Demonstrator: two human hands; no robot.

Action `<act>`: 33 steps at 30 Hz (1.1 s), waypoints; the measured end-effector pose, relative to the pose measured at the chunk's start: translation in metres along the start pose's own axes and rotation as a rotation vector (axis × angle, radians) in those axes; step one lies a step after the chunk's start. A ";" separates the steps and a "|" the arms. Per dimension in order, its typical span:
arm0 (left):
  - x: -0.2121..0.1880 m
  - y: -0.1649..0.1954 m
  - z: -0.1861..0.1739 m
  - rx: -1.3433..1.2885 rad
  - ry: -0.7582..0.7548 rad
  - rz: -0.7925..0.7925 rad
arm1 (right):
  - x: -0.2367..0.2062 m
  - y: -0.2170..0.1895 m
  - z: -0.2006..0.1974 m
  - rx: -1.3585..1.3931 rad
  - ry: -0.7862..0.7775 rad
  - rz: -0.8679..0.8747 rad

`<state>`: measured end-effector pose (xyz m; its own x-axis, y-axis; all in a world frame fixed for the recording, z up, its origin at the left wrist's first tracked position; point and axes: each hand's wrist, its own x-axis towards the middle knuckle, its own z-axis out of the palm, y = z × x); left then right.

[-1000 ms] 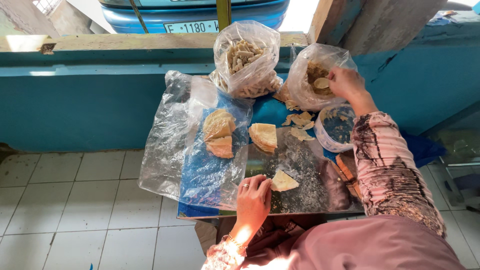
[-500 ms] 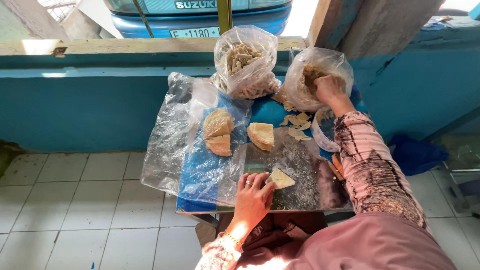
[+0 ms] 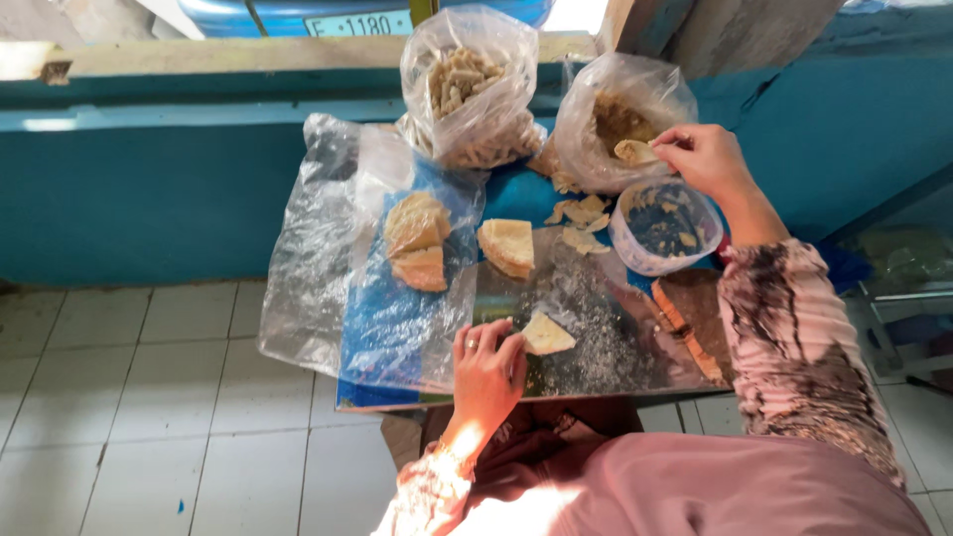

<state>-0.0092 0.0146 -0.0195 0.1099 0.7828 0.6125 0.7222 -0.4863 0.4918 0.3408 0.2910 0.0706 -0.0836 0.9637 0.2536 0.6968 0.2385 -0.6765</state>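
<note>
**Two hands at a filled tabletop: one pinches a piece at the bag, one rests on a wedge**

Setting: white tiled floor (image 3: 129,417), teal low wall (image 3: 149,189) behind, small tabletop (image 3: 606,372) with a dark speckled top, partly covered by a blue sheet and clear plastic sheeting (image 3: 318,268).

Right hand (image 3: 707,159): grip closed in a pinch, thumb and fingertips holding a small pale folded piece (image 3: 635,151) right at the mouth of the right-hand clear bag (image 3: 615,119), which holds brownish filling or crumbs. Just below this hand sits a round clear tub (image 3: 663,226) with a few scraps inside. Loose pale scraps (image 3: 581,213) lie to the left of the tub.

Left hand (image 3: 488,369): fingers curled, tips touching the near edge of a pale triangular wedge (image 3: 546,335) lying flat on the dark surface. Cannot tell whether it is gripped or merely held down. A ring shows on one finger.

Key relation: the pinched piece lies at the far right, up at the bag; the wedge lies near the front edge, its point aimed right and away from the left hand. The left hand is nearer to the wedge; the two hands are well apart.

Further out: a stack of pale half-rounds (image 3: 508,246) mid-table, two more wedges (image 3: 417,243) under the plastic, and a second bag of pale sticks (image 3: 472,89) at the back.
</note>
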 end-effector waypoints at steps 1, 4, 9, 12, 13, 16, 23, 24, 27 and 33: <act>-0.002 -0.001 0.000 0.007 0.002 -0.005 | -0.017 -0.007 0.004 0.056 -0.058 -0.024; -0.003 -0.007 0.006 0.006 0.018 -0.006 | -0.069 -0.031 0.022 0.190 -0.217 -0.094; -0.004 -0.012 0.011 -0.036 0.043 -0.028 | -0.156 -0.074 0.064 -0.046 -0.289 -0.232; -0.004 -0.009 0.013 0.016 0.033 0.005 | -0.190 -0.091 0.082 -0.080 -0.205 -0.369; -0.003 -0.008 0.014 0.021 0.019 0.042 | -0.197 -0.094 0.085 -0.131 -0.163 -0.416; 0.000 -0.006 0.017 0.048 -0.027 0.140 | -0.211 -0.100 0.094 -0.244 -0.042 -0.530; -0.001 -0.005 0.018 0.099 -0.068 0.191 | -0.214 -0.098 0.099 -0.307 0.038 -0.599; -0.002 -0.005 0.018 0.102 -0.066 0.189 | -0.213 -0.097 0.098 -0.299 0.022 -0.584; -0.002 -0.005 0.018 0.091 -0.048 0.177 | -0.209 -0.091 0.093 -0.217 -0.010 -0.557; -0.001 -0.001 0.014 0.062 -0.080 0.184 | -0.203 -0.086 0.088 -0.163 -0.039 -0.477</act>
<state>-0.0004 0.0197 -0.0287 0.2963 0.7123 0.6362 0.7250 -0.6014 0.3357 0.2351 0.0859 0.0166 -0.4446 0.7563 0.4800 0.6759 0.6349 -0.3742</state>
